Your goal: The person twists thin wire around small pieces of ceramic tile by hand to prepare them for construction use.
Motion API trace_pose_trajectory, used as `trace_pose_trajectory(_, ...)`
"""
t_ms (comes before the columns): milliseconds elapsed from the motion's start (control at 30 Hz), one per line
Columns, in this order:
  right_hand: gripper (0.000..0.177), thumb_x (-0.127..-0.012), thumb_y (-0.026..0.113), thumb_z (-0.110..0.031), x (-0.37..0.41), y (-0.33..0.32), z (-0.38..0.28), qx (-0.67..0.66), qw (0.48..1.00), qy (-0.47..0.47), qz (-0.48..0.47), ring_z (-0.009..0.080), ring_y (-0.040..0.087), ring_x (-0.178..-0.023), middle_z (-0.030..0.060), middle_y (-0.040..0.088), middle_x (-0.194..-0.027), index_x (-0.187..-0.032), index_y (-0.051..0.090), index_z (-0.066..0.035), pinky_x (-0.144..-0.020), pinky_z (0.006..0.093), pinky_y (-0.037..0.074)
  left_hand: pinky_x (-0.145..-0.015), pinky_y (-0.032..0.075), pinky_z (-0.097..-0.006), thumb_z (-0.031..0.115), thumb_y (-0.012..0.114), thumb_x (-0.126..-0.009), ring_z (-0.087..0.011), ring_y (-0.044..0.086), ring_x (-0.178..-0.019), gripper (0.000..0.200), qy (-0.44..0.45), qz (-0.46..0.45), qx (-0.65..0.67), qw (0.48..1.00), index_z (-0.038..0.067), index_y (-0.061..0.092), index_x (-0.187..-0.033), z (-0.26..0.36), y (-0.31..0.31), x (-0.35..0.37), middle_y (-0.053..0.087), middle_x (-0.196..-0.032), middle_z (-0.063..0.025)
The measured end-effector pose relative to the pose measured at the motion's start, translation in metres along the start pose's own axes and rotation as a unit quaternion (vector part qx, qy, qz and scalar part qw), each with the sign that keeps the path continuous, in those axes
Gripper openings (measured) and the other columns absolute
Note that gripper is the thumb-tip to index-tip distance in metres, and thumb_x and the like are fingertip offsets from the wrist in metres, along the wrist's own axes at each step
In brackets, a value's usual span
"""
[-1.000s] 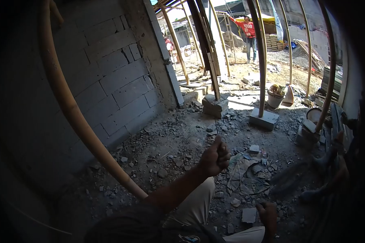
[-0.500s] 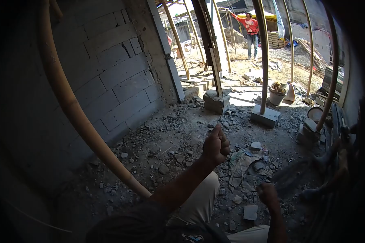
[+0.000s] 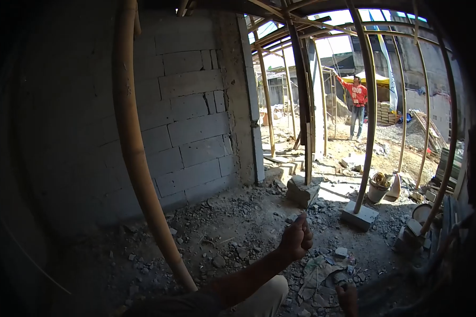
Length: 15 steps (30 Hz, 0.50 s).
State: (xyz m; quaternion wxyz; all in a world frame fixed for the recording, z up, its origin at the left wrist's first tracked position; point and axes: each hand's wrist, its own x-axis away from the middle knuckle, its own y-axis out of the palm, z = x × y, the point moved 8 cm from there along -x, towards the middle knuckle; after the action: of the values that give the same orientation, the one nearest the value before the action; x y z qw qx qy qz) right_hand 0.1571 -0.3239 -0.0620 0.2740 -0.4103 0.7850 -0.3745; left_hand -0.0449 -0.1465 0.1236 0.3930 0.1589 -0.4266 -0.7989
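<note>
My left hand (image 3: 296, 240) is closed in a fist above the rubble floor, its forearm reaching across from the lower left. A thin dark strand, perhaps wire or string, shows faintly above the thumb. Lower and to the right, my right hand (image 3: 347, 296) is also closed, and partly cut off by the frame's bottom. What it holds, if anything, cannot be made out. Just beyond it lie crumpled sheets (image 3: 314, 280) and a pale block fragment (image 3: 341, 252). My knee (image 3: 267, 298) shows beneath the left forearm.
A bamboo pole (image 3: 137, 158) slants close by on the left, before a block wall (image 3: 195, 121). Other poles stand on a grey block (image 3: 359, 215) and a rough stone (image 3: 302, 191). A bucket (image 3: 378, 188) is farther back. Outside, a person in red (image 3: 357, 95) raises an arm.
The view has tilted up and turned left, showing more of the overhead bamboo. Both hands now sit lower in the frame and stay closed. The strand above my left hand is less visible.
</note>
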Motion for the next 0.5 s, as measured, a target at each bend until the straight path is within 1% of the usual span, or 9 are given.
trace_pose_trajectory(67,0.027,-0.09,0.059,-0.028,-0.002,-0.072,0.015,-0.353,0.917,0.187,0.028,0.0159,0.051,-0.054,0.0045,0.054,-0.062,-0.079,0.059,-0.004,-0.049,0.0316,0.04,-0.038,0.017,-0.0251,0.039,0.049,-0.096,-0.0085,0.021,-0.044,0.04,0.016,0.008,-0.004,1.0,0.019,0.035,-0.064,0.009,-0.003,0.0,0.023,-0.056,0.0049)
trace_pose_trajectory(167,0.017,-0.09,0.061,-0.021,0.039,-0.138,-0.062,-0.637,0.766,0.017,0.082,0.0065,0.039,-0.053,-0.0042,0.043,-0.06,-0.081,0.056,-0.008,-0.046,0.025,0.032,-0.038,0.018,-0.0255,0.038,0.049,-0.096,-0.0086,0.022,-0.044,0.039,0.104,0.085,-0.021,0.991,0.019,0.036,-0.065,0.038,-0.043,-0.024,0.024,-0.056,0.0048)
trace_pose_trajectory(233,0.009,-0.088,0.064,-0.016,0.083,-0.11,-0.124,-0.556,0.821,-0.08,-0.103,0.0092,0.051,-0.062,-0.0009,0.055,-0.068,-0.086,0.06,-0.008,-0.053,0.0264,0.04,-0.037,0.017,-0.0255,0.037,0.049,-0.096,-0.0086,0.022,-0.043,0.038,0.13,0.1,-0.002,0.986,0.019,0.037,-0.066,0.056,-0.058,-0.04,0.026,-0.056,0.0048)
trace_pose_trajectory(267,0.01,-0.086,0.065,-0.016,0.11,-0.112,-0.183,-0.334,0.871,-0.196,-0.303,0.0132,0.058,-0.071,0.004,0.062,-0.074,-0.088,0.063,-0.006,-0.06,0.0297,0.045,-0.037,0.017,-0.0254,0.037,0.049,-0.096,-0.0086,0.022,-0.043,0.037,0.141,0.097,0.013,0.985,0.019,0.037,-0.066,0.062,-0.056,-0.043,0.027,-0.056,0.0047)
trace_pose_trajectory(300,0.017,-0.086,0.064,-0.022,0.124,-0.081,-0.202,-0.239,0.867,-0.242,-0.363,0.0182,0.06,-0.074,0.0093,0.063,-0.077,-0.087,0.064,-0.005,-0.067,0.0338,0.047,-0.037,0.017,-0.0252,0.037,0.049,-0.096,-0.0086,0.022,-0.043,0.038,0.126,0.09,0.016,0.988,0.019,0.037,-0.066,0.058,-0.048,-0.042,0.027,-0.056,0.0047)
trace_pose_trajectory(333,0.023,-0.088,0.061,-0.028,0.127,-0.045,-0.203,-0.195,0.861,-0.309,-0.354,0.0255,0.061,-0.075,0.0133,0.061,-0.077,-0.089,0.064,-0.006,-0.068,0.0376,0.047,-0.036,0.017,-0.0251,0.037,0.049,-0.096,-0.0085,0.022,-0.043,0.038,0.113,0.084,0.02,0.99,0.018,0.037,-0.066,0.05,-0.036,-0.037,0.027,-0.056,0.0048)
trace_pose_trajectory(400,0.028,-0.089,0.058,-0.031,0.091,0.036,-0.136,-0.127,0.897,-0.26,-0.334,0.0307,0.061,-0.079,0.0172,0.062,-0.082,-0.092,0.064,-0.004,-0.07,0.0411,0.047,-0.037,0.018,-0.0247,0.038,0.05,-0.096,-0.0083,0.022,-0.043,0.039,0.061,0.026,0.036,0.997,0.018,0.038,-0.065,0.023,-0.009,-0.021,0.027,-0.057,0.0051)
trace_pose_trajectory(467,0.032,-0.089,0.057,-0.033,0.015,0.073,-0.025,-0.044,0.963,-0.168,-0.208,0.0339,0.061,-0.084,0.0186,0.064,-0.09,-0.095,0.065,-0.003,-0.072,0.0441,0.047,-0.038,0.02,-0.0247,0.04,0.05,-0.096,-0.008,0.023,-0.045,0.039,-0.021,-0.027,0.019,0.999,0.017,0.039,-0.066,-0.014,0.004,0.007,0.025,-0.057,0.0053)
trace_pose_trajectory(500,0.033,-0.09,0.055,-0.033,-0.004,0.03,0.005,0.056,0.996,-0.052,-0.047,0.0351,0.059,-0.079,0.0183,0.064,-0.086,-0.1,0.064,-0.002,-0.069,0.0471,0.046,-0.038,0.019,-0.0248,0.04,0.049,-0.096,-0.0081,0.024,-0.045,0.04,-0.039,-0.043,0.016,0.998,0.018,0.039,-0.066,-0.024,0.0,0.015,0.025,-0.057,0.0052)
